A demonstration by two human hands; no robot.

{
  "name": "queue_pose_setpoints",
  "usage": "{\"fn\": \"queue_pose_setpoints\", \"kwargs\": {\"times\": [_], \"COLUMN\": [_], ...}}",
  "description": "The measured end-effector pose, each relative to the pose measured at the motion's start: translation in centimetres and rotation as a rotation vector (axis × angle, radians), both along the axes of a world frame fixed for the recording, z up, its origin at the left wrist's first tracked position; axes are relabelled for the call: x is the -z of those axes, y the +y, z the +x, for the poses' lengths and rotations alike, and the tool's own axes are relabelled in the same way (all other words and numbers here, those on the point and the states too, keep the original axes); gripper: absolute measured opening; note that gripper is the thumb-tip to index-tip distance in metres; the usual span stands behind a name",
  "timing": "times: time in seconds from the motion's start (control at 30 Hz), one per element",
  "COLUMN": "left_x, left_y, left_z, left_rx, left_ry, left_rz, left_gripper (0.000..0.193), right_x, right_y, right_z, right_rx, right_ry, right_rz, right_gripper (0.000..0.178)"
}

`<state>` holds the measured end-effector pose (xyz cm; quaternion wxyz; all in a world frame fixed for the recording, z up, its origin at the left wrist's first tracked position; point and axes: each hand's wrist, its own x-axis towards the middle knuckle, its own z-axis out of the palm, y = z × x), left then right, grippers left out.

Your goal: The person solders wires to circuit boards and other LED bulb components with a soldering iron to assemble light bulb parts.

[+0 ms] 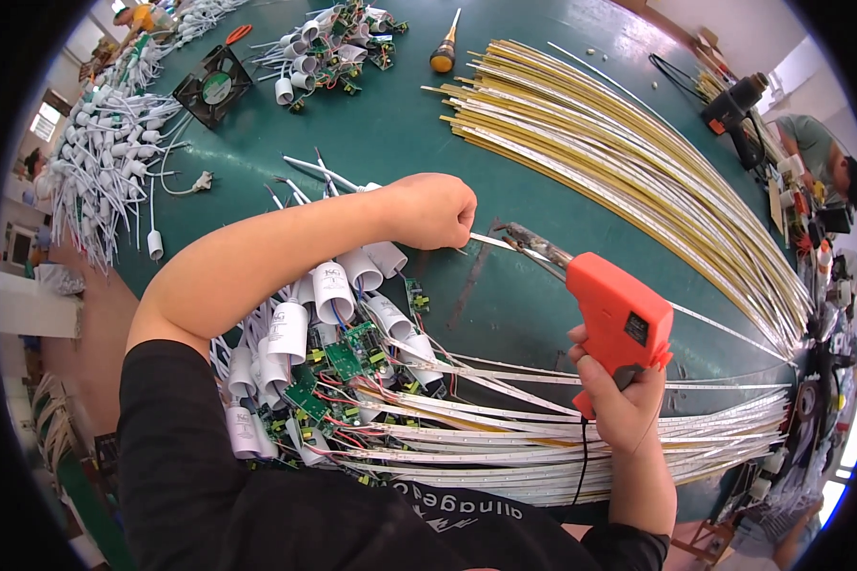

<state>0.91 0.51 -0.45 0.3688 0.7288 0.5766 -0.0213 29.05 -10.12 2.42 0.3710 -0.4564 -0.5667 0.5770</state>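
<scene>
plainly, left fingers (pixel 465 217) pinch a strip (pixel 494 242), right fingers (pixel 598 383) grip a soldering gun (pixel 611 309), tabletop (pixel 519 314) showing between.

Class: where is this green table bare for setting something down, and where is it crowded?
Bare: green table between fan and yellow-and-white strips, and between those strips and the left hand. Crowded: near side, under white sockets and white strips; left edge, under corded pieces.

Head-worn fisheye, downward over hands (pixel 433 211)
</scene>
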Motion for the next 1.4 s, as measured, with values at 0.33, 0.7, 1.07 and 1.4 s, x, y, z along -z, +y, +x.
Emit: {"fn": "queue_pose_setpoints", "kwargs": {"times": [0.33,0.7,1.07,1.4], "left_x": [0.4,-0.2,-0.3,-0.4], "left_y": [0.3,0.2,0.4,0.4], "left_z": [-0.2,0.0,0.2,0.2], "left_rx": [0.032,0.027,0.029,0.001], "left_ry": [0.007,0.011,0.036,0.039], "left_rz": [0.024,0.020,0.006,-0.021], "left_gripper": [0.012,0.017,0.016,0.014], "right_x": [0.0,0.8,1.4,0.7], "right_y": [0.7,1.1,0.9,0.6], "right_z": [-1.1,-1.5,-1.3,-0.4], "right_rx": [-0.093,-0.103,-0.097,-0.050], "right_ry": [-0.216,-0.242,-0.244,-0.063], "right_rz": [0.078,0.075,0.080,0.131], "right_gripper": [0.030,0.036,0.036,0.042]}}
